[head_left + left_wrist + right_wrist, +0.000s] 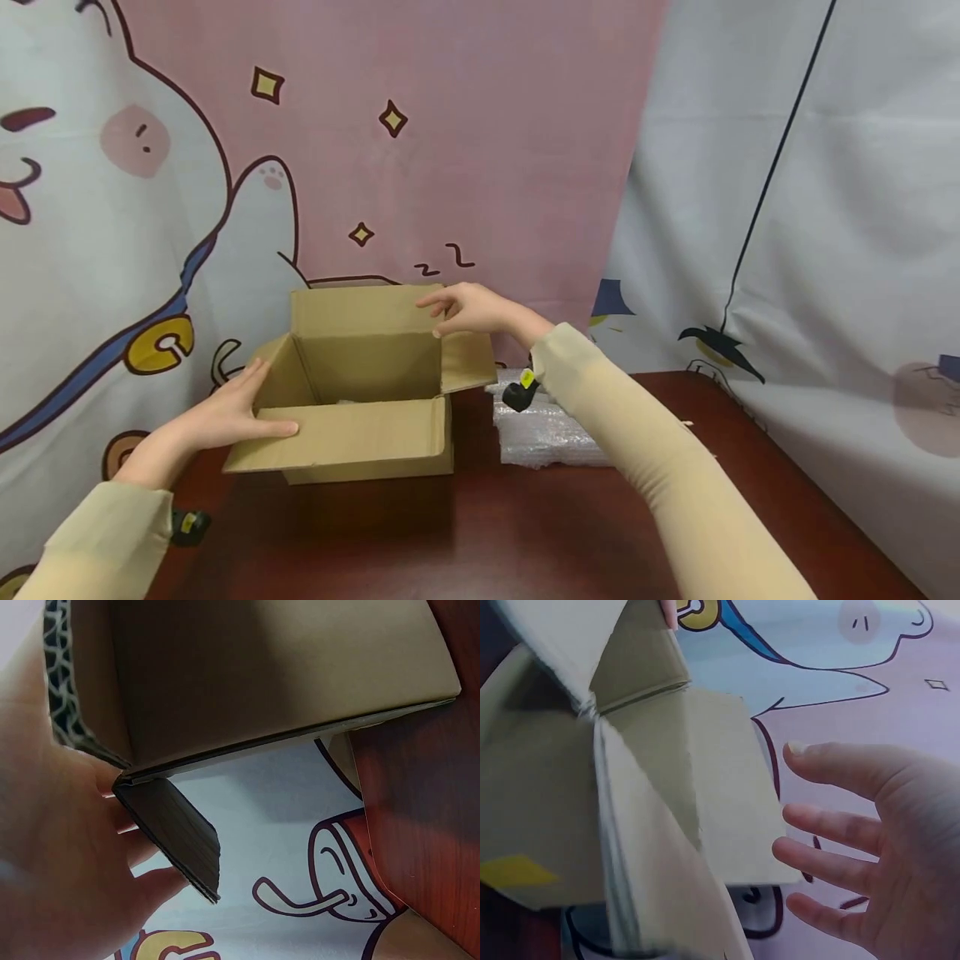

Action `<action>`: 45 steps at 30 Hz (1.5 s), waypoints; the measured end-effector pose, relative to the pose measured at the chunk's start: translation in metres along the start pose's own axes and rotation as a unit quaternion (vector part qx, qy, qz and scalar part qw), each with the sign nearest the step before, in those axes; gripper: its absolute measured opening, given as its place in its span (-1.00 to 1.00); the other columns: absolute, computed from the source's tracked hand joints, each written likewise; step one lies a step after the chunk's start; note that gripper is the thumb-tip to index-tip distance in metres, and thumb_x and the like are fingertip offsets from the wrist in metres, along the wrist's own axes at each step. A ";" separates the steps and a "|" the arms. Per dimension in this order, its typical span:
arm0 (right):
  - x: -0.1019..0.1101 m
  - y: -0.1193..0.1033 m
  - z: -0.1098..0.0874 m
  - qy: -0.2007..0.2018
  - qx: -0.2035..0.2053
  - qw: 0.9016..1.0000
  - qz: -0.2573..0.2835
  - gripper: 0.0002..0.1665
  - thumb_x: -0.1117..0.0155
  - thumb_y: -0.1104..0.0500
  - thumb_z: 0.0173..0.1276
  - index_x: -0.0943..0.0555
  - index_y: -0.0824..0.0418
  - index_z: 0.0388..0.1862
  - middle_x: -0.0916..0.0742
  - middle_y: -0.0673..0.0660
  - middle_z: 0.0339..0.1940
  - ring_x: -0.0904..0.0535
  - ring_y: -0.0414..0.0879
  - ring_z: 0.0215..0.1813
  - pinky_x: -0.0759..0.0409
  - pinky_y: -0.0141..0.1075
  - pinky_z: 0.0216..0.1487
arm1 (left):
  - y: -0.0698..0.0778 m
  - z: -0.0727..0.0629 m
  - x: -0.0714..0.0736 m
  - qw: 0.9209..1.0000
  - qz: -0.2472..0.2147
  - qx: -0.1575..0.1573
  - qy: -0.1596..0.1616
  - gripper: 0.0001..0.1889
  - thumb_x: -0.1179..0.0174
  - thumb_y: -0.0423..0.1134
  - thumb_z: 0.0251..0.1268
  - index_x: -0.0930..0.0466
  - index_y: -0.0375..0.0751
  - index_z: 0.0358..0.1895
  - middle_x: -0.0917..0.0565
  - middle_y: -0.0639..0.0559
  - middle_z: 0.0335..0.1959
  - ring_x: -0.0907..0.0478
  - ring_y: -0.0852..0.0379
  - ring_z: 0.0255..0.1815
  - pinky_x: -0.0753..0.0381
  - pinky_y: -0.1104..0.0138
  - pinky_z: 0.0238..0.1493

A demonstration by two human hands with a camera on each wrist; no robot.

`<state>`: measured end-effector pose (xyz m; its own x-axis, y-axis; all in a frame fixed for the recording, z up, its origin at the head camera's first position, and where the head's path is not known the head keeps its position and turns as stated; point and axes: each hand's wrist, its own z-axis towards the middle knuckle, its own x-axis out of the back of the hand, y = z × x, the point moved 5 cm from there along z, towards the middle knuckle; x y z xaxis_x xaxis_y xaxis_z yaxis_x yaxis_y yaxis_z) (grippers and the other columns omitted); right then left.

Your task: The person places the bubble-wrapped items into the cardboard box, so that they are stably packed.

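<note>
An opened cardboard box (375,469) stands on the table with its flaps folded out. My left hand (206,421) rests at the box's left front corner, fingers along the left flap (279,367) and thumb stretched over the near flap (367,432). In the left wrist view that hand (60,847) lies beside the cardboard edges, fingers extended. My right hand (480,308) hovers by the far flap (352,310), above the right flap (465,367). Seen from the right wrist, its fingers are spread apart with nothing between them. Most of the box's inside is hidden.
Clear bubble wrap (547,429) lies on the dark red table (525,533), right of the box and partly behind my right sleeve. A printed cartoon curtain (480,150) hangs behind the table. Another pale curtain (847,250) borders the right side.
</note>
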<state>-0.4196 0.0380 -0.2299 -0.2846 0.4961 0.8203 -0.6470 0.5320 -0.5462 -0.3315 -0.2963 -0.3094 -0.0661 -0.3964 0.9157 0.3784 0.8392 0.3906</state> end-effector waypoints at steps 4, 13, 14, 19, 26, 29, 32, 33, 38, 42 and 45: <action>0.010 0.005 -0.025 0.006 0.006 1.000 -0.020 -0.40 -0.36 0.17 0.29 -0.51 0.09 0.33 -0.66 0.17 0.13 -0.63 -0.02 0.05 -0.57 -0.25 0.02 | -0.001 0.002 -0.002 1.000 0.001 0.001 0.000 0.24 -0.40 0.13 0.04 0.25 -0.60 0.47 0.19 -0.63 0.44 0.18 -0.61 0.40 0.03 -0.41 0.21; 0.026 0.025 -0.085 0.021 -0.005 0.999 -0.046 -0.44 -0.35 0.11 0.30 -0.54 0.08 0.30 -0.64 0.14 0.17 -0.62 0.00 0.08 -0.53 -0.06 0.10 | -0.004 0.003 -0.003 1.000 0.003 0.002 -0.002 0.23 -0.38 0.13 0.06 0.26 -0.62 0.46 0.20 -0.65 0.43 0.18 -0.60 0.40 0.02 -0.41 0.21; 0.028 0.028 -0.091 0.021 -0.008 0.999 -0.049 -0.44 -0.35 0.10 0.31 -0.54 0.09 0.30 -0.64 0.12 0.18 -0.62 -0.01 0.08 -0.53 -0.07 0.11 | -0.004 0.003 -0.003 1.000 0.003 0.002 -0.002 0.23 -0.38 0.13 0.06 0.26 -0.63 0.45 0.20 -0.66 0.42 0.18 -0.60 0.40 0.02 -0.41 0.21; 0.029 0.043 -0.116 0.005 -0.020 0.999 -0.049 -0.44 -0.34 0.08 0.33 -0.53 0.08 0.31 -0.62 0.04 0.22 -0.58 -0.04 0.12 -0.53 -0.11 0.13 | -0.002 0.002 0.000 1.000 -0.001 0.001 -0.002 0.23 -0.39 0.12 0.06 0.25 -0.64 0.45 0.20 -0.66 0.42 0.19 -0.61 0.39 0.04 -0.41 0.21; 0.010 0.060 -0.141 -0.008 -0.023 0.998 -0.057 -0.44 -0.36 0.04 0.32 -0.54 0.03 0.30 -0.61 0.01 0.22 -0.55 -0.04 0.14 -0.51 -0.07 0.15 | -0.004 0.002 0.000 1.000 -0.001 0.000 -0.004 0.23 -0.38 0.11 0.08 0.28 -0.64 0.45 0.21 -0.67 0.42 0.20 -0.61 0.39 0.03 -0.42 0.19; -0.002 0.069 -0.149 -0.014 -0.014 0.997 -0.076 -0.42 -0.36 -0.01 0.30 -0.54 0.03 0.30 -0.61 0.01 0.22 -0.56 -0.03 0.13 -0.51 -0.04 0.13 | -0.003 0.002 -0.001 1.000 -0.002 0.000 -0.006 0.23 -0.37 0.11 0.09 0.28 -0.63 0.45 0.22 -0.67 0.42 0.21 -0.61 0.39 0.03 -0.42 0.19; -0.016 0.081 -0.155 -0.023 -0.012 0.996 -0.084 -0.34 -0.41 -0.09 0.24 -0.52 0.01 0.31 -0.61 -0.01 0.22 -0.56 -0.04 0.13 -0.51 -0.05 0.11 | -0.003 0.002 -0.002 1.000 -0.002 0.002 -0.007 0.23 -0.37 0.11 0.08 0.28 -0.63 0.45 0.21 -0.67 0.42 0.21 -0.61 0.39 0.04 -0.42 0.19; -0.021 0.085 -0.157 -0.026 -0.010 0.996 -0.084 -0.31 -0.42 -0.09 0.22 -0.51 0.02 0.32 -0.60 0.00 0.23 -0.55 -0.02 0.14 -0.51 -0.06 0.11 | -0.004 0.001 -0.002 1.000 -0.001 0.001 -0.007 0.22 -0.37 0.11 0.09 0.28 -0.63 0.45 0.22 -0.67 0.42 0.21 -0.61 0.39 0.04 -0.43 0.18; -0.043 0.105 -0.168 -0.035 -0.024 0.996 -0.084 -0.19 -0.51 -0.08 0.12 -0.47 0.01 0.36 -0.52 0.03 0.33 -0.48 0.02 0.26 -0.48 -0.02 0.16 | -0.005 0.001 -0.002 1.000 0.003 0.001 -0.006 0.22 -0.37 0.12 0.09 0.28 -0.64 0.45 0.21 -0.68 0.41 0.20 -0.62 0.39 0.04 -0.43 0.18; -0.053 0.119 -0.175 -0.031 -0.045 0.995 -0.087 -0.13 -0.55 -0.08 0.06 -0.46 0.02 0.37 -0.48 0.11 0.37 -0.39 0.07 0.35 -0.38 0.16 0.22 | -0.004 0.002 -0.002 1.000 0.007 0.001 -0.006 0.23 -0.37 0.13 0.08 0.27 -0.64 0.45 0.21 -0.67 0.42 0.20 -0.62 0.39 0.04 -0.42 0.19; -0.058 0.128 -0.178 -0.031 -0.055 0.994 -0.094 -0.10 -0.56 -0.10 0.04 -0.46 0.05 0.37 -0.48 0.15 0.37 -0.33 0.13 0.39 -0.21 0.35 0.23 | -0.004 0.002 -0.001 1.000 0.006 0.001 -0.006 0.23 -0.38 0.12 0.07 0.27 -0.64 0.45 0.21 -0.67 0.42 0.21 -0.62 0.39 0.04 -0.42 0.19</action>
<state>-0.3599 0.1995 -0.3777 -0.2109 0.3399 0.9165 -0.6129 0.6844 -0.3949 -0.3346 -0.2985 -0.3122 -0.0721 -0.3818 0.9214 0.3769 0.8449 0.3796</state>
